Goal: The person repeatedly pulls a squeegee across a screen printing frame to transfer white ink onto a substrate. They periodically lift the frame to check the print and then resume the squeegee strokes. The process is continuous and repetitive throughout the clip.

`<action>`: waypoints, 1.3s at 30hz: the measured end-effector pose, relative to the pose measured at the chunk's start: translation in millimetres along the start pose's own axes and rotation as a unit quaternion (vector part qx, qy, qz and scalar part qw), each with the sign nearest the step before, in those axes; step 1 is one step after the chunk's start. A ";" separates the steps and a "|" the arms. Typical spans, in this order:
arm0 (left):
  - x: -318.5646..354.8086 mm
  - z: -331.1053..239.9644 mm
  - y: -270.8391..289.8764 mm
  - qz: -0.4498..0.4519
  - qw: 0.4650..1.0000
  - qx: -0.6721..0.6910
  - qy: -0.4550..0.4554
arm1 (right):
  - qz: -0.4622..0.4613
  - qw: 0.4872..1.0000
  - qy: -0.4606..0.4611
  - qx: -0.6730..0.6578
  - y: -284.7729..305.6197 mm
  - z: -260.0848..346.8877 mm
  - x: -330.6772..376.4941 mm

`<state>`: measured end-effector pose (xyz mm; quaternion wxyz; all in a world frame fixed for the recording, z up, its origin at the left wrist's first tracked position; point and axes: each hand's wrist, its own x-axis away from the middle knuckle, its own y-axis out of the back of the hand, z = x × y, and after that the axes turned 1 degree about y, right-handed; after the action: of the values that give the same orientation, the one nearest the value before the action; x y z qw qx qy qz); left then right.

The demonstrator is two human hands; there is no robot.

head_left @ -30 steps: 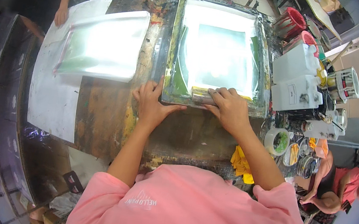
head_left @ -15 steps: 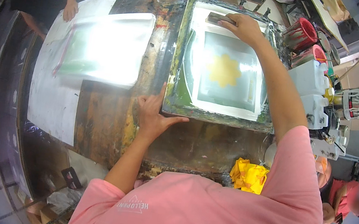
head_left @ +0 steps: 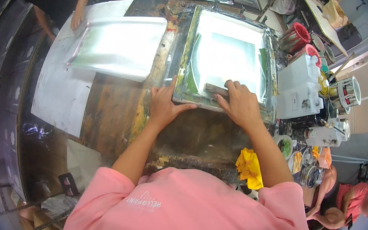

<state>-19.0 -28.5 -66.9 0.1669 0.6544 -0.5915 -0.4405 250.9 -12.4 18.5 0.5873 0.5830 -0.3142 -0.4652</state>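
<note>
The right hand [head_left: 241, 105] is curling its fingers over one wooden squeegee [head_left: 218, 90], gripping it at the near edge of one rectangular printing screen [head_left: 227, 57]. The left hand [head_left: 164, 104] is lying flat, fingers spread, pressing the screen frame's near-left corner. The screen is sitting on a stained, paint-smeared wooden surface [head_left: 115, 105]. One yellow crumpled rag [head_left: 249, 167] is lying nearer. Two white sheets [head_left: 118, 44] are resting left.

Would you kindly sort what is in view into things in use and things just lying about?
In use:
- printing screen frame, steadied by left hand
- squeegee, gripped by right hand

Lying about:
- yellow rag
- red bucket
- white sheet
- white jug
</note>
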 end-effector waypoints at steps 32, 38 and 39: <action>-104.7 -41.4 29.3 -0.122 0.991 0.051 0.014 | -0.296 0.952 0.019 0.081 207.6 -22.0 -164.8; -97.4 66.2 105.3 -0.196 0.979 -0.032 0.045 | -0.279 0.959 -0.001 0.041 196.7 -15.1 -149.1; -93.6 87.9 118.7 -0.203 0.977 -0.054 0.044 | -0.277 0.960 -0.004 0.048 196.0 -14.5 -147.5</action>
<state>-153.2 55.4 7.5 0.1348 0.7697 -0.4139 -0.4671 244.8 105.9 233.9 0.4055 0.6730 -0.1641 -0.5965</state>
